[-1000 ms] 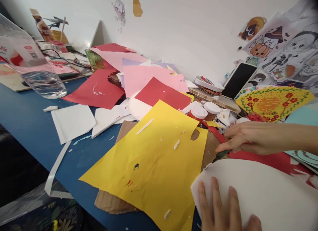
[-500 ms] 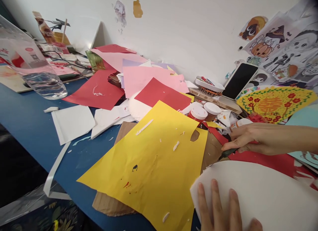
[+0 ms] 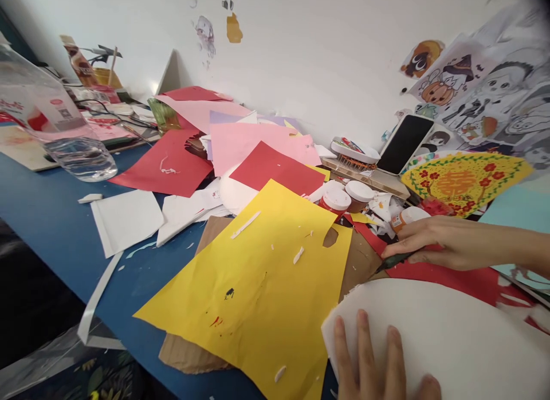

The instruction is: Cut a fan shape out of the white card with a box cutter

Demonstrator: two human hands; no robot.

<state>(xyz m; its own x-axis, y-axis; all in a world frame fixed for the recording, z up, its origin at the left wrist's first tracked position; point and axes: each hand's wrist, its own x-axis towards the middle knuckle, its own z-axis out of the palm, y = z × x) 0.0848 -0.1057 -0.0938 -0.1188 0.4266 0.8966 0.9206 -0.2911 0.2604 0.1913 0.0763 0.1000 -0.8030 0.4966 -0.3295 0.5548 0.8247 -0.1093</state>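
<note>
A thick white foam sheet (image 3: 447,337) with a curved upper edge lies at the lower right; its upper left corner looks ragged. My left hand (image 3: 378,363) rests flat on this sheet, fingers spread, with its lower part cut off by the frame. Just beyond the curved edge, my right hand (image 3: 429,242) grips a slim dark green craft knife (image 3: 397,261). The knife's tip points down and left, close to the sheet's edge, above brown cardboard (image 3: 361,259). Whether the tip touches anything, I cannot tell.
Yellow paper (image 3: 258,291) strewn with white scraps covers the middle of the blue table (image 3: 141,285). Behind it lie red paper (image 3: 279,168), pink paper and white-lidded paint jars (image 3: 336,199). A phone (image 3: 406,142) leans at the back right; a water bottle (image 3: 81,153) stands left.
The whole view has shifted slightly, so most things appear a little lower and further left. Both hands keep nearly the same pose, the left on the sheet, the right on the knife.
</note>
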